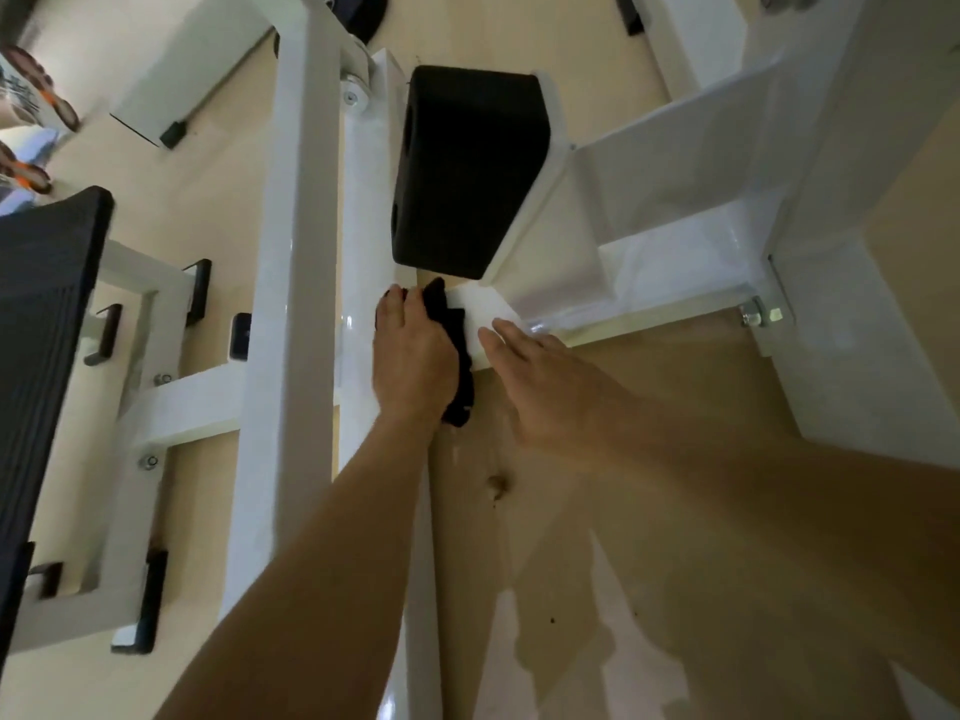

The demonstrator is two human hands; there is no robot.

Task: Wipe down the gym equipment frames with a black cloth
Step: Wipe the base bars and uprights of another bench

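This is a gym: white-painted steel machine frames (291, 252) fastened with heavy bolts (759, 317), a thick black pad (467, 168) mounted on one beam, all standing on a smooth beige floor (218, 210).

Black cloth (457, 350) bunched, pressed against white glossy frame bar (649, 309)

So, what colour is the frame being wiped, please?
The frame is glossy white, clearest in the head view.

Two bare hands (410, 356) (540, 387), one black cloth (458, 345), one black pad (467, 168).
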